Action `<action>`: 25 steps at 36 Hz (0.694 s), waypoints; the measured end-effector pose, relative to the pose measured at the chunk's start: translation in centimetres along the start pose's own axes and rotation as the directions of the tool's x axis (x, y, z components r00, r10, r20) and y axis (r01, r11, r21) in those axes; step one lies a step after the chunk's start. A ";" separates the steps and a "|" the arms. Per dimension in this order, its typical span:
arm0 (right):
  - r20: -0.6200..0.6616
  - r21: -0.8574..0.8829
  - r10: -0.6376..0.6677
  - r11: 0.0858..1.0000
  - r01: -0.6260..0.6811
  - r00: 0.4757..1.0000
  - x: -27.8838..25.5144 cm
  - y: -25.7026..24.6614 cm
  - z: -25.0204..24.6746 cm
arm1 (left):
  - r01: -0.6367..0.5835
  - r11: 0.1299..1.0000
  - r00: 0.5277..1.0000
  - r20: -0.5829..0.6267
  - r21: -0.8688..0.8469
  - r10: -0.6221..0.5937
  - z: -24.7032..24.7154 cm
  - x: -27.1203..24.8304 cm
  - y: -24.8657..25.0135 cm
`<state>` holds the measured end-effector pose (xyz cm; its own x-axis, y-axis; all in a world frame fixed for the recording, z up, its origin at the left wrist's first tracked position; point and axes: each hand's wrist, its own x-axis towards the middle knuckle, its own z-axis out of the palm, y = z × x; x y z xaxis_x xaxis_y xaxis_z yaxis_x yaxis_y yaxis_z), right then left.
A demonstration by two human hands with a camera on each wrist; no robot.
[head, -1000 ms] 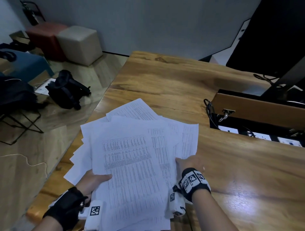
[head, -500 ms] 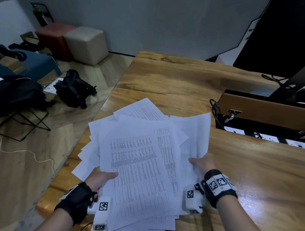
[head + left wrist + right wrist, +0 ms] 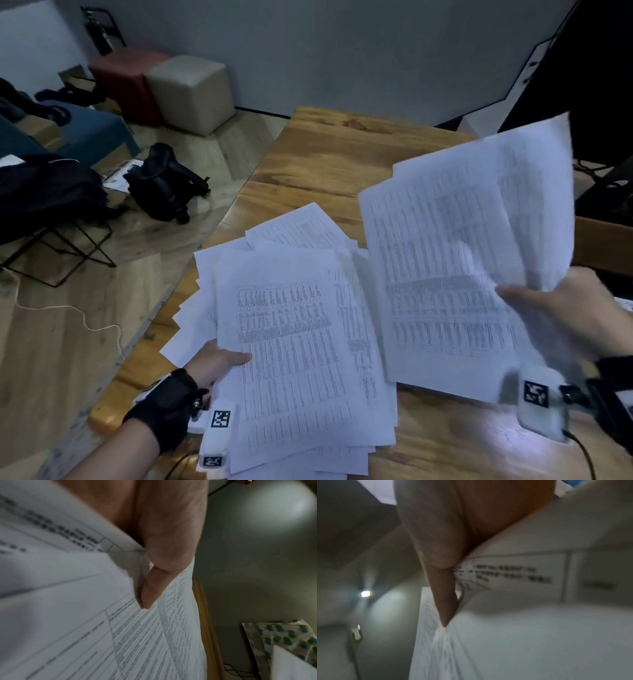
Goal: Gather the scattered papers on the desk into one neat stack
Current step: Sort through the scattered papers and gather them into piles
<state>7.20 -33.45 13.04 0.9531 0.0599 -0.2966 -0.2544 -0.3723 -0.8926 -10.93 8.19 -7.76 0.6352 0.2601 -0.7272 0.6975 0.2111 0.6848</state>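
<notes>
A fanned pile of printed white papers (image 3: 291, 342) lies at the near left edge of the wooden desk (image 3: 342, 164). My left hand (image 3: 219, 363) grips the pile's left side, thumb on top; the left wrist view shows that thumb (image 3: 150, 588) pressed on the sheets (image 3: 85, 615). My right hand (image 3: 561, 308) pinches a smaller bundle of sheets (image 3: 455, 257) and holds it lifted and tilted above the desk, to the right of the pile. In the blurred right wrist view a finger (image 3: 443, 588) lies against those sheets (image 3: 522, 628).
A brown box edge (image 3: 603, 246) and a dark screen (image 3: 599, 85) sit at the desk's right. On the floor to the left are a black bag (image 3: 164, 185), a folding stand (image 3: 68, 246), a white cord (image 3: 68, 311) and cube stools (image 3: 191, 92).
My right hand has pulled a bundle of sheets off the pile's right side and raised it up and to the right. The left hand keeps its grip on the pile.
</notes>
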 end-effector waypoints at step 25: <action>0.374 -0.252 0.180 0.964 -0.087 0.910 -0.9 11.3 19.0 | -0.215 0.976 0.976 -0.038 -0.017 0.215 2.4 -2.9 3.1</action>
<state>0.38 -20.11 -3.20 0.7603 0.3337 -0.5572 -0.2870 -0.5970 -0.7491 -9.78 5.80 -3.66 0.7570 0.3351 -0.5610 0.5385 0.1664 0.8260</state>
